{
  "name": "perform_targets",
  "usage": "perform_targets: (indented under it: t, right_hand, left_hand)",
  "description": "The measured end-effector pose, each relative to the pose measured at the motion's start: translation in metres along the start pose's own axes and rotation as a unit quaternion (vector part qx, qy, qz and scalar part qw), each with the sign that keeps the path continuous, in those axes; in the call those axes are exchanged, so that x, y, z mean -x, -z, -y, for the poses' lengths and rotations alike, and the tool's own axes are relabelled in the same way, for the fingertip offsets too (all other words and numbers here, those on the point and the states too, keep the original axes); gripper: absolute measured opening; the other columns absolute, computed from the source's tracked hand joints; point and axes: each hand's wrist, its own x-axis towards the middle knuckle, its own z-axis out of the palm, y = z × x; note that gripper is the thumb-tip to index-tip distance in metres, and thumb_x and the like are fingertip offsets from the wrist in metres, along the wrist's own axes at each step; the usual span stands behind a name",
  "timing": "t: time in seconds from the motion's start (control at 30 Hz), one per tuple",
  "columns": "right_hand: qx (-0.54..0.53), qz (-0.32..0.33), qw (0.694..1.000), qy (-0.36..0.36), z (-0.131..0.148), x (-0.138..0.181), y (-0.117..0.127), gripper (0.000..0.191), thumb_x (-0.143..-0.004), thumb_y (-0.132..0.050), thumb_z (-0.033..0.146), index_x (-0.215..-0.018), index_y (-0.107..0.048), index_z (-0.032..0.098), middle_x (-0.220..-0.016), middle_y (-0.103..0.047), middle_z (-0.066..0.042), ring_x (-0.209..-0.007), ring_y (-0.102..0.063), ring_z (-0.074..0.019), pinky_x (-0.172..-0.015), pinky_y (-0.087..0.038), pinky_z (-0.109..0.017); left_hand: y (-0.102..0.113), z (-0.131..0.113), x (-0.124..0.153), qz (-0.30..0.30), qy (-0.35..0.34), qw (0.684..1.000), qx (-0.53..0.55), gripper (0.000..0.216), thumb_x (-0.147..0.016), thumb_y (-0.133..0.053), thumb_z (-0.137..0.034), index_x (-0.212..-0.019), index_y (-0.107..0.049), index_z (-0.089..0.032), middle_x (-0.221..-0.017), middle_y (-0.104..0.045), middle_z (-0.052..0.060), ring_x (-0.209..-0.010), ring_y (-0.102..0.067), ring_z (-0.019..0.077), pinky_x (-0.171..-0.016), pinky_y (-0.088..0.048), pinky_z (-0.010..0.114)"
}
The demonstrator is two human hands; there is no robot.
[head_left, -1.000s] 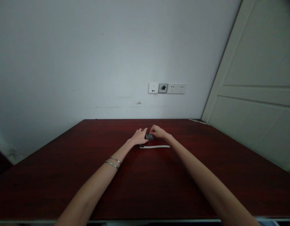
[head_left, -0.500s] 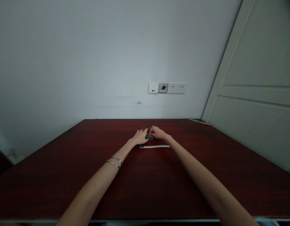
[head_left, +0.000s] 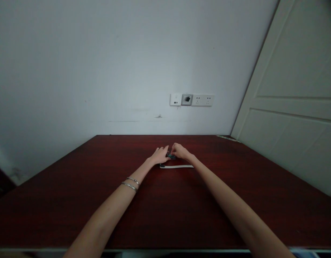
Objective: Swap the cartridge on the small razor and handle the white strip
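Both my arms stretch out over a dark red wooden table [head_left: 165, 208]. My left hand [head_left: 160, 156] and my right hand [head_left: 180, 151] meet near the table's middle, fingers bent round a small dark object [head_left: 171, 156] pinched between them. It is too small to name. Just in front of the hands lies a thin white strip-like thing [head_left: 176, 166] flat on the table. Two thin bracelets [head_left: 130, 183] circle my left wrist.
A white wall rises behind the table with a row of sockets and a switch plate [head_left: 191, 100]. A pale panelled door [head_left: 294, 100] stands at the right, close to the table's right edge.
The hands have closed in slightly over the small dark object, which shows less than a second ago. The view has shifted a little; arms stay in place.
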Motion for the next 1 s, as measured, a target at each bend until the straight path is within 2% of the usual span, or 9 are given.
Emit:
perform_targets:
  t: [0.3,0.53,0.7,1.0]
  right_hand:
    - [0.026,0.027,0.999,0.039,0.007,0.007,0.009,0.010,-0.074,-0.059,0.018,-0.073,-0.069,0.015,-0.096,-0.059,-0.006,-0.075,-0.055,-0.0114,-0.067,-0.040,-0.018]
    - [0.039,0.029,0.995,0.091,0.006,0.011,0.018,0.020,-0.080,-0.052,0.021,-0.080,-0.072,0.018,-0.097,-0.059,-0.006,-0.085,-0.055,-0.0140,-0.075,-0.039,-0.019]
    - [0.039,0.041,0.995,0.083,0.003,0.013,0.016,0.018,-0.079,-0.054,0.022,-0.080,-0.072,0.018,-0.096,-0.059,-0.006,-0.083,-0.055,-0.0134,-0.074,-0.040,-0.019]
    - [0.039,0.040,0.996,0.076,0.004,0.013,0.013,0.018,-0.080,-0.054,0.021,-0.083,-0.071,0.018,-0.097,-0.059,-0.007,-0.081,-0.055,-0.0130,-0.074,-0.040,-0.020]
  left_hand:
    - [0.002,-0.002,0.000,0.008,0.008,1.000,-0.016,0.070,-0.077,-0.052,-0.041,-0.134,-0.027,-0.009,-0.129,-0.047,0.019,-0.119,-0.042,0.0311,-0.094,-0.032,0.042]
    - [0.002,-0.003,-0.003,0.009,0.008,1.000,-0.021,0.072,-0.075,-0.052,-0.044,-0.134,-0.028,-0.010,-0.130,-0.046,0.018,-0.118,-0.044,0.0314,-0.095,-0.032,0.044]
    - [0.004,-0.003,-0.003,0.009,0.006,1.000,-0.020,0.067,-0.075,-0.052,-0.044,-0.131,-0.031,-0.012,-0.120,-0.055,0.015,-0.113,-0.048,0.0299,-0.092,-0.035,0.042]
    - [0.004,-0.003,-0.003,0.008,0.003,1.000,-0.015,0.068,-0.074,-0.054,-0.042,-0.131,-0.032,-0.013,-0.120,-0.056,0.014,-0.113,-0.048,0.0296,-0.091,-0.035,0.040]
